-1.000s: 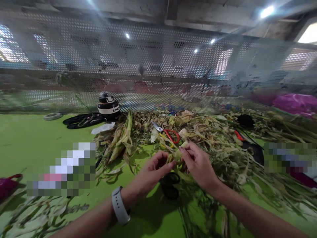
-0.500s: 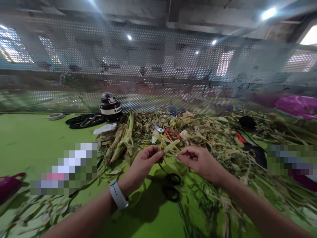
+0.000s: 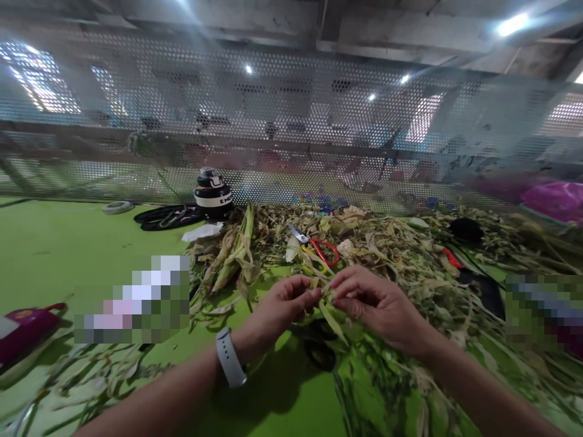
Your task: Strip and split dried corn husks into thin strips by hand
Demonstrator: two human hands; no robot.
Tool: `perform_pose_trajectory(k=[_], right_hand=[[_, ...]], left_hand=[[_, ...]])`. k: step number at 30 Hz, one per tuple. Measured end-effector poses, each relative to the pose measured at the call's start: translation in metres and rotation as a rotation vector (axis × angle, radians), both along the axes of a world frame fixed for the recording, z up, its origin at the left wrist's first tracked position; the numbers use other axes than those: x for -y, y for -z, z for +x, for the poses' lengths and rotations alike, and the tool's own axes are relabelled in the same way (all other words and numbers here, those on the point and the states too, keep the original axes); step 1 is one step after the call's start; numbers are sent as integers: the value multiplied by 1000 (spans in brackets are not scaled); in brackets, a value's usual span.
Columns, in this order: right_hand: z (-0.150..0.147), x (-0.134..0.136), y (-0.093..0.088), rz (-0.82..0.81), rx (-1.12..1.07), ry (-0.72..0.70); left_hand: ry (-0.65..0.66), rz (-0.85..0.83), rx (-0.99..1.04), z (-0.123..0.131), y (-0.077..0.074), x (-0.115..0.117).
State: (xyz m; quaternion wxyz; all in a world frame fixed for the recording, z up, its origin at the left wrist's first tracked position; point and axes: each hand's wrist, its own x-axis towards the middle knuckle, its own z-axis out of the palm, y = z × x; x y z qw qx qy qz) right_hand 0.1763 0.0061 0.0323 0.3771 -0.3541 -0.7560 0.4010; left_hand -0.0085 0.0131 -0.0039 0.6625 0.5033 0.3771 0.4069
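My left hand [image 3: 286, 301], with a white watch band [image 3: 230, 358] at its wrist, pinches a pale green leaf strip [image 3: 334, 325]. From the other side my right hand [image 3: 380, 306] grips the same piece with thumb and fingertips. The fingers of both hands nearly meet, and the strip's free end hangs down between them. What exactly lies inside the fingertips is partly hidden. Below the hands rest black-handled scissors [image 3: 320, 354], partly covered. Just beyond the fingers lie red-handled scissors [image 3: 324, 250] among dry leaves [image 3: 387, 240].
A bundle of husk-like leaves [image 3: 237, 255] lies left of the scissors. Behind it stand a black-and-white bottle [image 3: 213, 197], a black pouch [image 3: 168, 216] and a tape roll [image 3: 117, 207]. A perforated screen [image 3: 282, 133] closes off the back of the green table [image 3: 150, 243].
Both hands have come closer together. The leaf strip, which pointed up and right from my left fingers, now hangs downward between both hands. The view has shifted slightly left.
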Motion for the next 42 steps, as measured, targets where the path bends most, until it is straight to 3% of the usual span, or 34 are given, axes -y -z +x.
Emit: perform_pose_trajectory(k=[3,15,22,28,35,42], right_hand=[[-3,0,7,-143,36,57],[-7,0,17,-69,64,155],[-7,0,17,-54,72,141],[-10,3,16,-234,-84,121],[-12,1,23,-271,62,128],[-4,-5,8,-187,144,102]], left_hand=[[-62,114,-33,2,-1,2],[-146,371,-260,4,8,6],[-67,478,-366,3,7,9],[-39,626,-502,1,3,9],[8,745,-590,2,2,11],[99,785,-603,0,2,9]])
